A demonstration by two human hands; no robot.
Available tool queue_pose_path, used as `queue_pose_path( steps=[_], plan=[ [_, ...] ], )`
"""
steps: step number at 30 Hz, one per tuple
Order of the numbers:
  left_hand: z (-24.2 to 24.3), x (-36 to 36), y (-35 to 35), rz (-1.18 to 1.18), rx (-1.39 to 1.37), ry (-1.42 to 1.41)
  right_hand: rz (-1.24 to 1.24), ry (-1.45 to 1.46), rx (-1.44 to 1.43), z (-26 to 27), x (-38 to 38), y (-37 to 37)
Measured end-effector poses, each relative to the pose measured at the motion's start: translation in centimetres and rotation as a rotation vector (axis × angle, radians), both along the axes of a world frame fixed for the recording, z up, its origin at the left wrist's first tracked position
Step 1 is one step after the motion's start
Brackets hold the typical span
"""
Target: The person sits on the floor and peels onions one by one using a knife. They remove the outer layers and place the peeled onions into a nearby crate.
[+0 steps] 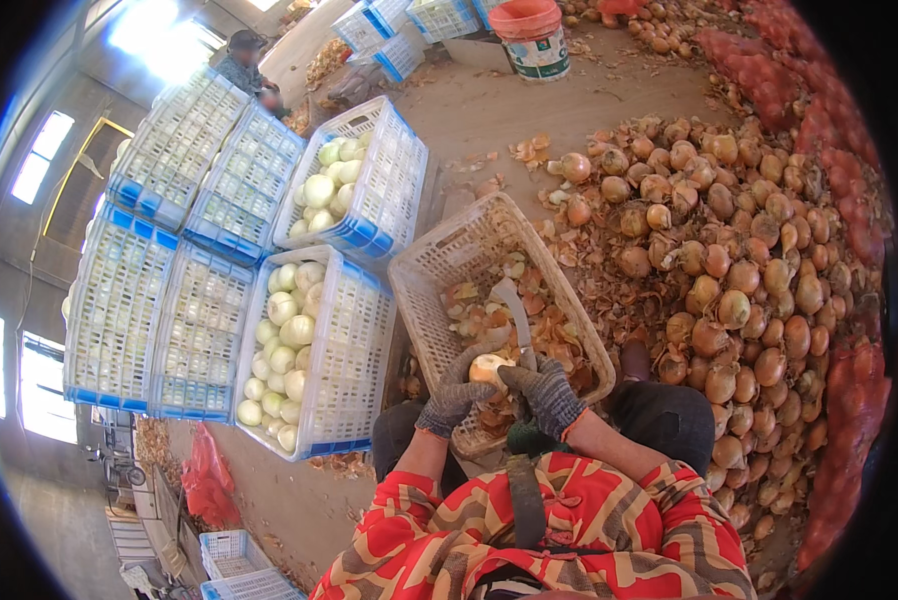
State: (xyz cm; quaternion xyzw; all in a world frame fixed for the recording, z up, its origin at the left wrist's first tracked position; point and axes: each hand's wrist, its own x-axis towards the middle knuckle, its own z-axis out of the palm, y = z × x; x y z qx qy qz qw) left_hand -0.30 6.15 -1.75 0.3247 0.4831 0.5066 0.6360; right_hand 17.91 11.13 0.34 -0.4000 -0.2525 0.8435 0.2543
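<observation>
My left hand (pixel 456 394), in a grey knit glove, grips a partly peeled onion (pixel 489 370). In my right hand (pixel 548 394), gloved the same way, is a knife with a curved blade (pixel 519 313) that points away from me. The right thumb lies against the onion's side; the knife handle is mostly hidden by the fingers. Both hands are over the near end of a dirty plastic crate (pixel 435 264) between my knees. Loose onion skins and trimmings (pixel 550 319) cover its bottom.
Unpeeled onions (pixel 719 300) are heaped on the right beside red mesh sacks (pixel 843 442). Stacked crates (pixel 348 360) with peeled onions (pixel 288 330) stand on the left. A bucket (pixel 539 52) is at the back, and a person (pixel 245 64) sits beyond the stack.
</observation>
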Motion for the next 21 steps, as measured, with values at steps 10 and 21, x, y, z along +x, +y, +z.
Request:
queue_pose_path(
  steps=[10,21],
  plan=[
    [1.0,0.6,0.3,-0.026,0.022,0.056,-0.012,0.003,0.011,0.0,0.0,-0.1],
    [0.3,0.3,0.1,-0.019,0.030,0.017,-0.005,0.028,0.030,0.0,0.1,-0.2]
  ],
)
